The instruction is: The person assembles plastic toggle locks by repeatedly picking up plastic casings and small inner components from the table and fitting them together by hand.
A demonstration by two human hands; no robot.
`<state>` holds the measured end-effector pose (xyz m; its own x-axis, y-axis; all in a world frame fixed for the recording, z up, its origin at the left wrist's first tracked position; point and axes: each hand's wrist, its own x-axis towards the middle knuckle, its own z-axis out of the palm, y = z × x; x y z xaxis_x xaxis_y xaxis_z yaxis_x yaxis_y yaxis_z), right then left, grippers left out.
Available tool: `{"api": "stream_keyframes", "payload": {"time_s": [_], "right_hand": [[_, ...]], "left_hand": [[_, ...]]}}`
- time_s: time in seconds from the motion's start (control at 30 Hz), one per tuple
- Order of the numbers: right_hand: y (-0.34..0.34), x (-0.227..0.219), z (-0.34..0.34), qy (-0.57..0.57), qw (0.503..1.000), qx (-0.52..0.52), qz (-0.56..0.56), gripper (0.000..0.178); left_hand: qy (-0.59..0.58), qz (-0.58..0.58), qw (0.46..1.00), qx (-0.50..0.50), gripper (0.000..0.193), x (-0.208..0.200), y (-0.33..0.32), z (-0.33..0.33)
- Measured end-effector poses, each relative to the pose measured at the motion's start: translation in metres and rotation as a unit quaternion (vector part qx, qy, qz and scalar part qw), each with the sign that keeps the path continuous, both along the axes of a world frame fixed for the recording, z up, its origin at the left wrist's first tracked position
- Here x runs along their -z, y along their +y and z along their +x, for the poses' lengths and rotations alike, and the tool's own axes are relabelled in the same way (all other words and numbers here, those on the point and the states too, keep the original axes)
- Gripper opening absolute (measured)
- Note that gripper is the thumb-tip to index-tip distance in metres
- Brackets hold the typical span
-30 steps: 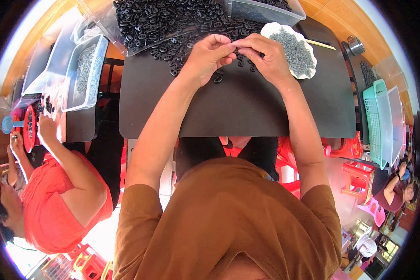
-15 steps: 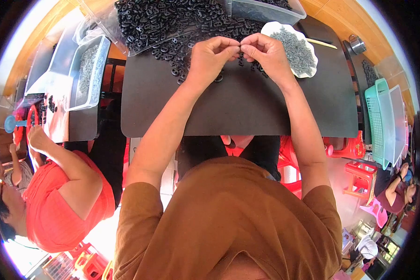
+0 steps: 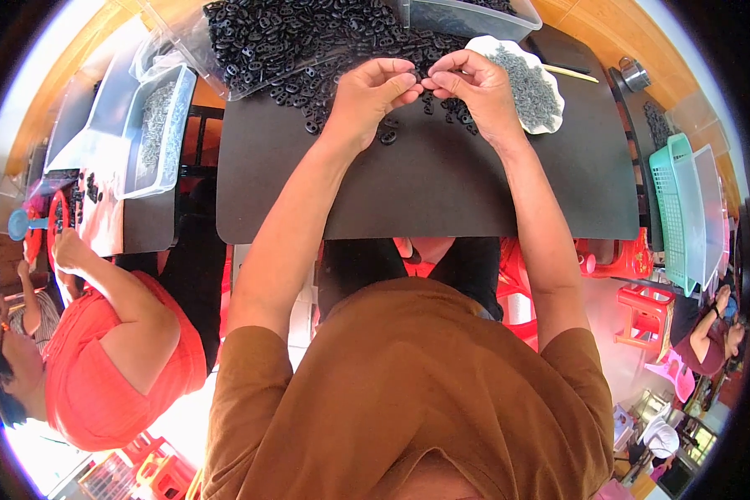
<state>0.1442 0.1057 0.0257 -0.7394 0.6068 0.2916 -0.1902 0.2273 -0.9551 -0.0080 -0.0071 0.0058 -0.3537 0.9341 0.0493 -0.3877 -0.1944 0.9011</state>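
My left hand point(image 3: 370, 96) and my right hand point(image 3: 479, 93) meet over the far part of the dark table point(image 3: 442, 196), fingers bent in pinches and tips almost touching. Between the left thumb and forefinger shows a small black plastic piece point(image 3: 415, 75), partly covered. It resembles the loose black two-holed pieces point(image 3: 308, 42) heaped beyond my hands. What the right fingertips pinch is too small and hidden to make out. Beside the right hand stands a white scalloped dish point(image 3: 550, 127) of small grey parts point(image 3: 525, 87). Several black pieces point(image 3: 389, 136) lie nearer, under the left hand.
A clear plastic bin point(image 3: 475, 18) stands at the far edge, and a thin yellowish stick point(image 3: 571, 73) lies by the dish. Left, a tub point(image 3: 158, 125) holds grey parts; a co-worker in red point(image 3: 125, 358) sits there. Right are a green basket point(image 3: 673, 208) and red stools point(image 3: 646, 317).
My left hand has shifted slightly left and its fingertips have parted from the right ones. The black piece now shows between the left fingers. Both hands have moved up a little.
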Motion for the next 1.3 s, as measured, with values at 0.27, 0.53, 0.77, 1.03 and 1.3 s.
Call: {"api": "stream_keyframes", "payload": {"time_s": [0.27,0.53,0.77,1.03,1.3], "right_hand": [[0.001,-0.002,0.001,-0.045,0.998,0.034,0.028,0.011],[0.003,0.003,0.001,-0.032,0.996,0.011,0.086,0.007],[-0.001,0.0,0.001,-0.035,0.991,0.028,0.124,0.007],[-0.004,-0.003,-0.001,-0.033,0.99,0.048,0.129,0.005],[-0.009,-0.003,0.0,-0.062,0.966,0.068,0.241,0.007]], "left_hand": [[-0.001,-0.008,1.0,0.012,0.017,0.001,0.0,-0.001],[0.057,-0.009,0.998,-0.011,0.015,0.004,0.001,0.0],[0.08,0.001,0.997,-0.01,0.016,0.004,0.001,0.001],[0.103,0.016,0.994,-0.021,0.017,0.002,0.0,0.001],[0.161,0.014,0.986,-0.037,0.016,0.001,-0.001,0.004]]}}
